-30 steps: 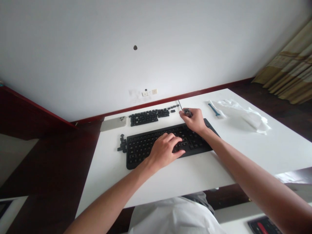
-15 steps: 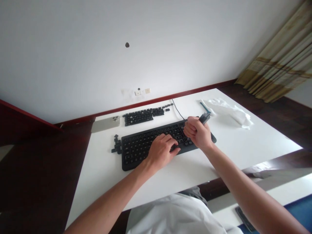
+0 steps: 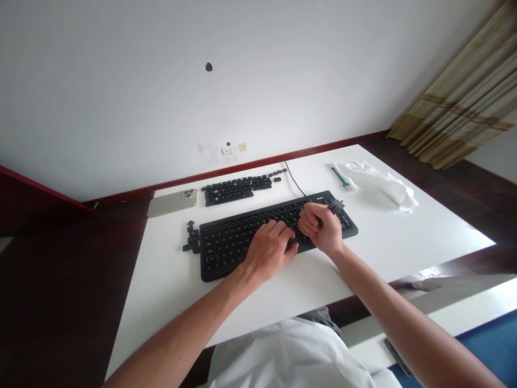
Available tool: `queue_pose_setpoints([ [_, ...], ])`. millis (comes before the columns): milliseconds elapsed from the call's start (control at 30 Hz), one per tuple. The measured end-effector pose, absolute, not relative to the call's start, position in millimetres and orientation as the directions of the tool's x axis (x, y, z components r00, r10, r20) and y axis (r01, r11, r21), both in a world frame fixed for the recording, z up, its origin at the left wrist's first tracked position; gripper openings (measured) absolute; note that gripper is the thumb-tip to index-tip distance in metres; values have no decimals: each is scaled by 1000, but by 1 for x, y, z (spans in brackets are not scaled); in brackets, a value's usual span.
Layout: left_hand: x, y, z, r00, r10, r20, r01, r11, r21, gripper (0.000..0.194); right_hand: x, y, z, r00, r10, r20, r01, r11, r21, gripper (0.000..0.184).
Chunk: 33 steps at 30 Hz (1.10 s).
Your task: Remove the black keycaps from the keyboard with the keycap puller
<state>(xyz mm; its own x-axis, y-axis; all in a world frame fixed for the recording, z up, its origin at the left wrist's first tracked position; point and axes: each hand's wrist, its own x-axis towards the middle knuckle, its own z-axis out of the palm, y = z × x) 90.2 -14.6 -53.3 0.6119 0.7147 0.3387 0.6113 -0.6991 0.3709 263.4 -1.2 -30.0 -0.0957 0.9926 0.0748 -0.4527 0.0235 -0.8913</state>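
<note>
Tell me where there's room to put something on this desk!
There's bare room on the white desk right of the black keyboard, below the crumpled white cloth, and along the keyboard's near edge. It's crowded behind the keyboard, where rows of black keycaps lie beside a pale metallic phone, and at its left end by a small keycap pile.

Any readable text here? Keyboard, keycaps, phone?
Nothing can be read.
Keyboard logo: too small to read.
Keyboard keycaps: legends too small and blurred.
Loose keycaps: too small to read.
Phone: no text visible on its back.
</note>
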Motion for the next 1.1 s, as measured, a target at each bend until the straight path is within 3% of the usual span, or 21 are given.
queue_pose_setpoints([
  [467,92,-18,-48,581,746,326,640,-666,384,11,269,0,-35,-130,987,99,-498,21,-867,43],
  [800,95,-18,-50,563,758,329,641,-652,405,12,268,1,-36,-53,998,38,-489,7,-872,44],
  [1033,97,-24,-45,658,684,314,666,-724,180,8,264,-1,-36,42,999,27,-451,43,-891,45],
  [1100,98,-26,-44,660,691,296,674,-718,172,7,264,-2,-36,59,998,31,-437,54,-898,45],
])
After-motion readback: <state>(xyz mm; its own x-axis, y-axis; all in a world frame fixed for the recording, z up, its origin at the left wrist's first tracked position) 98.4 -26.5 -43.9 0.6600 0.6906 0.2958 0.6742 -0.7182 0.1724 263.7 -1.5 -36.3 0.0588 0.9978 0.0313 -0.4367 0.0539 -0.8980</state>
